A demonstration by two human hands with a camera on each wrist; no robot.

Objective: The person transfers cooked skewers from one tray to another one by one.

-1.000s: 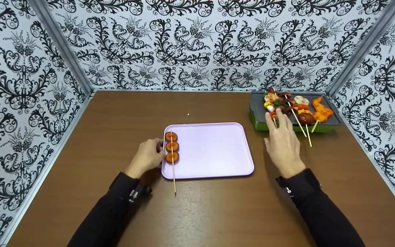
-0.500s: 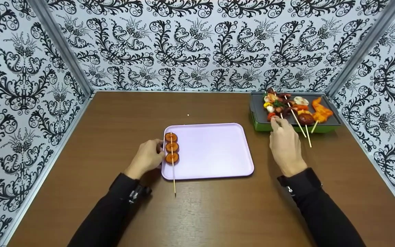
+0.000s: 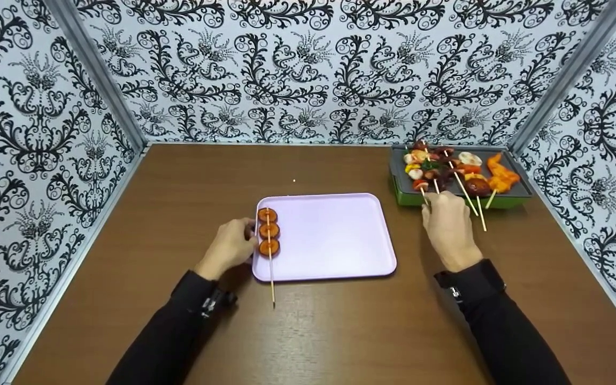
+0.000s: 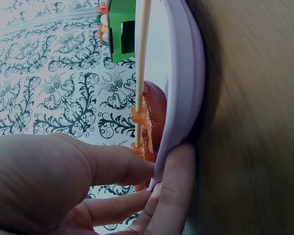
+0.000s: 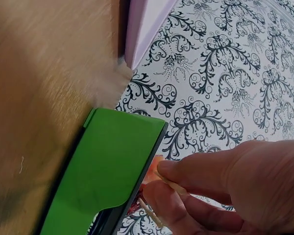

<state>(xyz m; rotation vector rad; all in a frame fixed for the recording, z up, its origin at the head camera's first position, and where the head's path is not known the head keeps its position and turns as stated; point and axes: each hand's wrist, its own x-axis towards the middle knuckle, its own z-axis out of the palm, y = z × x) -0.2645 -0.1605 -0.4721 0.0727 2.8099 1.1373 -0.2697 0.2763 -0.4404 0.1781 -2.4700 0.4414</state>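
Observation:
My left hand (image 3: 229, 243) pinches the left rim of a pale lilac tray (image 3: 335, 235), thumb above and fingers below in the left wrist view. Along that side of the tray lies a skewer with three round orange-brown slices (image 3: 269, 231); its stick overhangs the front rim. At the right, my right hand (image 3: 451, 230) pinches the stick (image 5: 171, 183) of the leftmost skewer of mixed vegetables and meat (image 3: 416, 174). This skewer's food is over the left part of a green grill with a dark top (image 3: 408, 200); whether it touches the grill cannot be told.
Several other skewers share the grill, among them an orange wing-shaped piece (image 3: 502, 174) and a brown round piece (image 3: 477, 186), their sticks jutting over the front edge. Patterned wall panels (image 3: 308, 69) enclose the brown table (image 3: 206, 176) at the back and sides.
My right hand has closed its fingers on a skewer stick and drawn slightly toward me. The skewer's food has shifted a little left on the grill. My left hand stays at the tray.

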